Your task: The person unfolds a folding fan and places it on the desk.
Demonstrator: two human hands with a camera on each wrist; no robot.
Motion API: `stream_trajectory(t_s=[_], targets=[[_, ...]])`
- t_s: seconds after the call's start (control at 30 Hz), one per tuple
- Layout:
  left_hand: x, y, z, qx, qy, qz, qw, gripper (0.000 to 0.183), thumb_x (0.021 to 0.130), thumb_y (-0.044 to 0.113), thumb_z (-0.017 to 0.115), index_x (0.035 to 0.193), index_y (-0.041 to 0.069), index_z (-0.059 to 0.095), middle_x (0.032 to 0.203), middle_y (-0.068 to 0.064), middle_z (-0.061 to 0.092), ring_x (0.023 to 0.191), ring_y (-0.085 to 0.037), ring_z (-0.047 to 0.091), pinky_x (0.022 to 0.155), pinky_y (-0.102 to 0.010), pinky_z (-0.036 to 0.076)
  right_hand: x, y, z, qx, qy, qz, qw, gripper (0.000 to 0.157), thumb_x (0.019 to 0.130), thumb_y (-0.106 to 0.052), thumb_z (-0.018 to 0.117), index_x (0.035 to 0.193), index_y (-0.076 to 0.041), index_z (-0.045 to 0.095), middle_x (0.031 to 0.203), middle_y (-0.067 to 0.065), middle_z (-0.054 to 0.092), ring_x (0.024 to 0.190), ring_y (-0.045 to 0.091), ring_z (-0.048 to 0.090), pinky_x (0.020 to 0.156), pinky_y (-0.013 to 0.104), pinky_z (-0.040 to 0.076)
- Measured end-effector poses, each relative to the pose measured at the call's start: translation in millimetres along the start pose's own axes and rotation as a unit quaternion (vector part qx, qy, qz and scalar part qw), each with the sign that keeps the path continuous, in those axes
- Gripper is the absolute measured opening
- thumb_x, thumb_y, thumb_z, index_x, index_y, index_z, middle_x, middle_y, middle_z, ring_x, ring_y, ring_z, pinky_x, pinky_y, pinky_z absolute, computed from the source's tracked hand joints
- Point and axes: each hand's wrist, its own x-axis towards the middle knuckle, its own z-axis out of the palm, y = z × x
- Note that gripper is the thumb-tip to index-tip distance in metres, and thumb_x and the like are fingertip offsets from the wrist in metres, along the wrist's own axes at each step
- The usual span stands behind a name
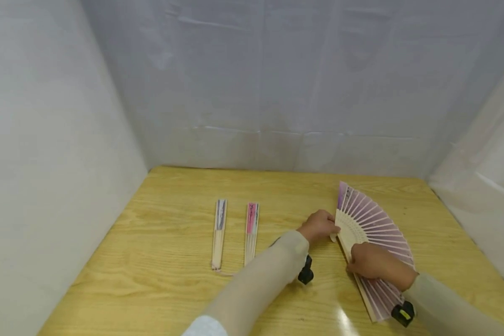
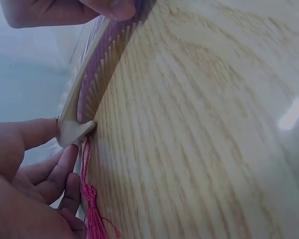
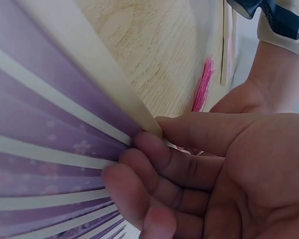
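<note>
A purple folding fan [image 1: 387, 223] with pale wooden ribs is spread wide on the right of the table. My left hand [image 1: 320, 225] pinches its narrow pivot end between thumb and fingers. A pink tassel [image 2: 93, 211] dangles from that pivot in the left wrist view. With thumb and index finger, my right hand [image 1: 374, 261] pinches the near outer rib [image 3: 114, 74], its other fingers curled against the purple leaf. The right forearm and hand cover part of the fan in the head view.
Two folded fans lie left of my left arm on the wooden table [image 1: 151, 261]: one with a greyish leaf [image 1: 219, 233], one with a pink and white leaf [image 1: 251, 224]. The left sleeve hides the second fan's lower end. White sheeting [image 1: 277, 93] encloses the table's back and sides.
</note>
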Motion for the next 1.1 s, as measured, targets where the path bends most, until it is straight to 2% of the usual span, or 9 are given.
stream_trajectory(t_s=[0.23, 0.4, 0.47, 0.53, 0.63, 0.73, 0.83, 0.97, 1.1], targets=[[-4.9, 1.2, -3.0, 0.051, 0.011, 0.018, 0.9985, 0.048, 0.091, 0.029, 0.069, 0.056, 0.015, 0.039, 0.051, 0.005, 0.028, 0.049, -0.013, 0.028, 0.064, -0.029, 0.025, 0, -1, -2.3, 0.001, -0.002, 0.009, 1.0, 0.026, 0.085, -0.019, 0.07, 0.071, -0.008, 0.052, 0.059, 0.004, 0.052, 0.046, 0.012, 0.045, 0.043, 0.024, 0.034], [-7.3, 1.8, -3.1, 0.066, 0.016, 0.021, 0.9975, 0.043, 0.093, 0.032, 0.064, 0.059, 0.013, 0.046, 0.053, 0.003, 0.035, 0.052, -0.015, 0.034, 0.071, -0.034, 0.029, -1, -5, -4.4, -0.008, 0.008, 0.038, 0.999, 0.031, 0.084, -0.028, 0.072, 0.074, -0.008, 0.052, 0.061, 0.005, 0.053, 0.046, 0.013, 0.048, 0.041, 0.024, 0.035], [-8.8, 2.1, -3.0, 0.067, 0.022, 0.013, 0.9974, 0.034, 0.094, 0.037, 0.062, 0.071, 0.012, 0.061, 0.065, 0.005, 0.053, 0.064, -0.014, 0.049, 0.08, -0.035, 0.036, -1, -7, -5.3, -0.023, 0.025, 0.035, 0.999, 0.034, 0.084, -0.033, 0.073, 0.073, -0.008, 0.052, 0.063, 0.004, 0.051, 0.049, 0.015, 0.048, 0.044, 0.026, 0.036], [-10.6, 2.0, -2.3, 0.062, 0.022, 0.0, 0.9978, 0.031, 0.095, 0.042, 0.059, 0.094, 0.014, 0.07, 0.09, 0.006, 0.066, 0.087, -0.015, 0.059, 0.092, -0.038, 0.04, -1, -10, -5.0, -0.028, 0.039, 0.033, 0.998, 0.036, 0.083, -0.035, 0.073, 0.072, -0.008, 0.051, 0.064, 0.004, 0.05, 0.051, 0.015, 0.047, 0.045, 0.027, 0.036], [-13.1, 0.9, -2.0, 0.046, 0.023, -0.012, 0.9986, 0.04, 0.096, 0.045, 0.056, 0.125, 0.018, 0.063, 0.124, 0.005, 0.063, 0.116, -0.017, 0.056, 0.103, -0.041, 0.039, -1, -14, -3.0, -0.032, 0.047, 0.027, 0.998, 0.037, 0.085, -0.035, 0.072, 0.07, -0.009, 0.05, 0.063, 0.003, 0.049, 0.053, 0.015, 0.043, 0.047, 0.027, 0.034], [-13.2, -0.2, -4.7, 0.014, 0.019, -0.002, 0.9997, 0.043, 0.097, 0.041, 0.056, 0.131, 0.015, 0.058, 0.124, -0.001, 0.062, 0.108, -0.019, 0.06, 0.092, -0.039, 0.049, 1, -20, -1.2, -0.032, 0.06, 0.02, 0.997, 0.038, 0.087, -0.033, 0.072, 0.066, -0.01, 0.05, 0.059, 0.001, 0.047, 0.05, 0.013, 0.042, 0.045, 0.026, 0.032], [-10.1, 0.2, -12.8, 0.018, 0.027, 0.035, 0.9989, 0.042, 0.097, 0.037, 0.058, 0.13, 0.011, 0.057, 0.118, -0.006, 0.063, 0.1, -0.018, 0.062, 0.082, -0.032, 0.053, 5, -28, -1.4, -0.037, 0.079, 0.015, 0.996, 0.04, 0.087, -0.034, 0.071, 0.063, -0.011, 0.05, 0.056, 0.0, 0.045, 0.048, 0.013, 0.041, 0.044, 0.027, 0.032], [-4.2, -0.2, -29.1, 0.059, 0.026, 0.073, 0.9952, 0.042, 0.099, 0.035, 0.056, 0.132, 0.009, 0.054, 0.12, -0.01, 0.061, 0.108, -0.019, 0.058, 0.091, -0.029, 0.05, 12, -41, -3.9, -0.043, 0.087, 0.004, 0.995, 0.038, 0.088, -0.036, 0.071, 0.064, -0.011, 0.053, 0.056, -0.002, 0.047, 0.049, 0.013, 0.043, 0.046, 0.028, 0.034], [-1.5, -5.7, -46.3, 0.07, 0.006, 0.076, 0.9946, 0.047, 0.101, 0.038, 0.052, 0.138, 0.009, 0.048, 0.127, -0.011, 0.058, 0.114, -0.022, 0.057, 0.093, -0.034, 0.049, 18, -58, -6.5, -0.024, 0.094, -0.02, 0.995, 0.036, 0.089, -0.035, 0.07, 0.067, -0.009, 0.058, 0.058, 0.0, 0.053, 0.05, 0.014, 0.046, 0.046, 0.029, 0.039]])
